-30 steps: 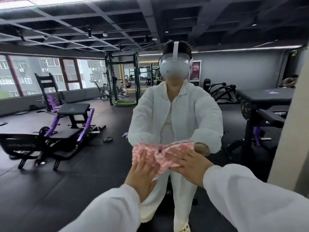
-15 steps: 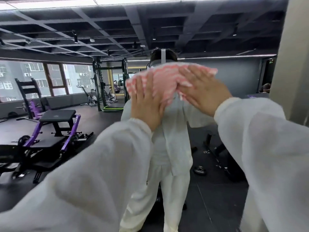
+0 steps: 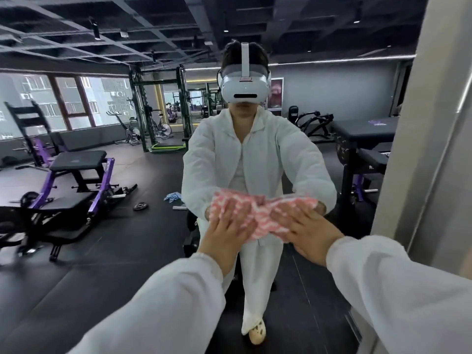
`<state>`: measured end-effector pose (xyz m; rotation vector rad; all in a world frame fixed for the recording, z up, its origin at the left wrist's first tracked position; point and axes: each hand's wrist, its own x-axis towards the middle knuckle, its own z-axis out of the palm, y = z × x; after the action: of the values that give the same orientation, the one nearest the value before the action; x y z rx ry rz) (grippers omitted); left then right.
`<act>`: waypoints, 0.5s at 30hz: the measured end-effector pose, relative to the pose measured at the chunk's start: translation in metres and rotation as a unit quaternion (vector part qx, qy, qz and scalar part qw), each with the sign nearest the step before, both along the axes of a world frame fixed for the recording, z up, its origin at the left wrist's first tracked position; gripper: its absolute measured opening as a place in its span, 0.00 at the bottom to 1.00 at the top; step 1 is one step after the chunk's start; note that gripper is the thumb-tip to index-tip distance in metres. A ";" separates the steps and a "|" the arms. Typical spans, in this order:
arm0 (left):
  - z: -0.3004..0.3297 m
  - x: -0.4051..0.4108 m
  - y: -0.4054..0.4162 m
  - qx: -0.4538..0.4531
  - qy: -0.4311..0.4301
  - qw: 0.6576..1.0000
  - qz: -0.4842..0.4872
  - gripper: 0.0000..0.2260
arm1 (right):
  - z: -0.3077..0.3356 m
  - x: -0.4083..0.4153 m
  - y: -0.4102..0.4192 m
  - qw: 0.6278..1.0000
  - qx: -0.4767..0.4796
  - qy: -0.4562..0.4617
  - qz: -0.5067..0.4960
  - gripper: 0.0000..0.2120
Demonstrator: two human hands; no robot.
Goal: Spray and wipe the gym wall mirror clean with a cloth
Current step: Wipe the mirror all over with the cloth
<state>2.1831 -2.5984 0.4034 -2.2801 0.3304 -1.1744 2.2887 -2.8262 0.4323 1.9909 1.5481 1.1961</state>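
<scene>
- Pink-white patterned cloth bunched up, pressed flat on the mirror glass, lower-centre of the pane, nearer its right edge than its left.
- L hand on cloth's left part, fingers straight and spread, palm pushing it to the glass; no curl round it.
- R hand on cloth's right part, same pose: fingers extended, flat, pressing, not gripping.
- Hands just beside each other, cloth bridging between them; thumbs point inward toward the bunched middle.
- Both arms in white sleeves, L sleeve and R sleeve, reaching fwd from bottom of view.
- Mirror's right edge meets a grey-beige pillar; metal trim strip runs along that edge.
- Reflection of the person in white jacket + trousers, white headset, arms out to the cloth; reflected hands mostly hidden behind it.
- Reflected in the glass, left side: purple-framed bench machine w/ black pads, weight plate on the dark floor, blue rag near it.
- Further back in refl.: black rack, exercise bikes, windows along the left wall.
- Right of refl.: black padded bench on a frame.
- Spray bottle: can't tell where, none seen.
</scene>
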 end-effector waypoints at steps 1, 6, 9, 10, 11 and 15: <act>-0.010 -0.001 -0.005 -0.004 0.011 1.000 0.003 0.32 | -0.006 0.002 -0.004 1.000 -0.025 -0.006 0.007 0.39; 0.003 0.009 -0.036 -0.114 -0.020 0.993 0.023 0.24 | 0.030 0.012 -0.022 0.999 0.011 0.000 0.030 0.43; 0.068 0.032 -0.059 -0.185 -0.054 0.981 0.017 0.23 | 0.086 0.017 -0.030 0.993 0.115 0.010 0.008 0.38; 0.095 0.041 -0.065 -0.194 -0.067 0.979 0.015 0.24 | 0.107 0.018 -0.032 0.988 0.152 0.013 -0.007 0.37; 0.122 0.049 -0.072 -0.193 -0.080 0.978 0.013 0.25 | 0.129 0.019 -0.036 0.982 0.188 0.014 -0.023 0.36; 0.198 0.064 -0.085 -0.158 -0.122 0.980 0.005 0.26 | 0.180 0.017 -0.046 0.960 0.273 0.055 -0.030 0.37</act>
<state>2.2474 -2.6836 0.6014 -2.3585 0.0380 -1.5760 2.3061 -2.8725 0.6118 2.4570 1.2842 1.6471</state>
